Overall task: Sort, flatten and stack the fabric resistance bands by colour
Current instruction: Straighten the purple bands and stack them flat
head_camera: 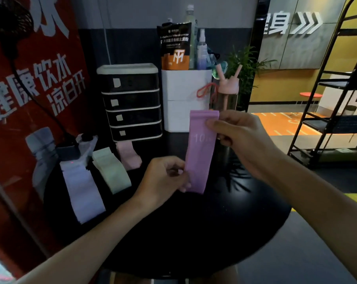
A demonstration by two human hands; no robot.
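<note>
Purple band (200, 154) is held up over the round black worktop (214, 232), with the right hand (241, 140) pinching its top and the left hand (163, 179) gripping its lower end. 3 piles lie at left: lilac stack (83, 187), green stack (112, 171), pink stack (129, 156). Behind stand black drawers (130, 103), a white bin (183, 99) and a pink bottle (226, 95). A red poster (30, 89) covers the left wall.

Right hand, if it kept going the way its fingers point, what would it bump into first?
Likely the white bin just beyond the purple band that the right hand pinches; depth is unclear.
</note>
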